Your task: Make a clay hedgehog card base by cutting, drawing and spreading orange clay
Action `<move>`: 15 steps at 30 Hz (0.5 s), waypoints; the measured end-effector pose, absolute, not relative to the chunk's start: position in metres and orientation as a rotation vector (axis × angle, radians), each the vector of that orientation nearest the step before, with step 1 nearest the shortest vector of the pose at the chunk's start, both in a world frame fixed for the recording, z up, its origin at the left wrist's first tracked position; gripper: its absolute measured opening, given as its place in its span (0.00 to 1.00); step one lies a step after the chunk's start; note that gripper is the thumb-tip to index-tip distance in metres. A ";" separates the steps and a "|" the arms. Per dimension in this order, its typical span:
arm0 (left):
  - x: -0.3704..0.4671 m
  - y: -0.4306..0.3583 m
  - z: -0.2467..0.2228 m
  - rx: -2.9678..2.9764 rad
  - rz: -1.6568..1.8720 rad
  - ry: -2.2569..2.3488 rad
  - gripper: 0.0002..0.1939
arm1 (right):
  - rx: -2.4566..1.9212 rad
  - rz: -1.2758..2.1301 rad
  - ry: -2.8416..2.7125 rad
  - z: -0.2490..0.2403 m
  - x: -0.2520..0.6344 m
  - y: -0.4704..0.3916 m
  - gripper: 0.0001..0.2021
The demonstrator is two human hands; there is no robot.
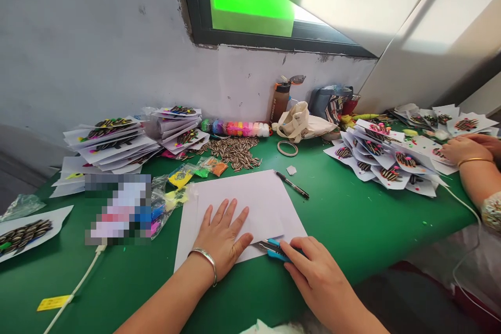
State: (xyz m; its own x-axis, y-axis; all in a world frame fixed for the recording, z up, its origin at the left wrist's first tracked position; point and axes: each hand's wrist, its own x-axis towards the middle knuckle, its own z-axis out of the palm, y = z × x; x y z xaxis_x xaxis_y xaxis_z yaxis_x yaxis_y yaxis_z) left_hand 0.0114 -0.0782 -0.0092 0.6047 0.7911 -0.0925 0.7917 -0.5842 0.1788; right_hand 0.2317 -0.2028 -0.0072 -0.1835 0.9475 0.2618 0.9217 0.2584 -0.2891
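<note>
My left hand (222, 242), with a silver bangle at the wrist, lies flat with its fingers spread on white paper (256, 198). My right hand (315, 266) is wrapped round a blue and black utility knife (277, 250). The knife's blade end points left and reaches in at the paper's near edge, where a flap lifts slightly. My left thumb is close to the blade. A black pen (291, 184) lies just beyond the paper's right edge. Small bags of coloured clay (182, 176) sit by its far left corner.
Stacks of paper with seed-and-clay pictures stand at left (111, 146) and right (383, 156). Loose sunflower seeds (235, 152), a tape roll (287, 148) and a brown bottle (279, 102) are at the back. A co-worker's hand (467, 152) is at far right. A white cable (84, 279) crosses the left.
</note>
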 end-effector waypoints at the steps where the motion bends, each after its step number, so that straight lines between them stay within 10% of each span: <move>1: 0.011 -0.078 -0.009 2.629 -0.005 1.312 0.31 | -1.703 0.099 -2.160 -0.006 0.232 -0.203 0.17; 15: 0.011 -0.079 -0.009 2.622 0.004 1.312 0.31 | -1.696 0.064 -2.149 -0.002 0.224 -0.201 0.16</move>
State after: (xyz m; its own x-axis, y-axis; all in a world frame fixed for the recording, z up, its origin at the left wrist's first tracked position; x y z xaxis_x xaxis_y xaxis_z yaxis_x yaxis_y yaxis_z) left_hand 0.0112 -0.0789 -0.0086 0.6037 0.7921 -0.0904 0.7915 -0.5819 0.1871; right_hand 0.2243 -0.2010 -0.0017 -0.1833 0.9424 0.2796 0.9240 0.2623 -0.2782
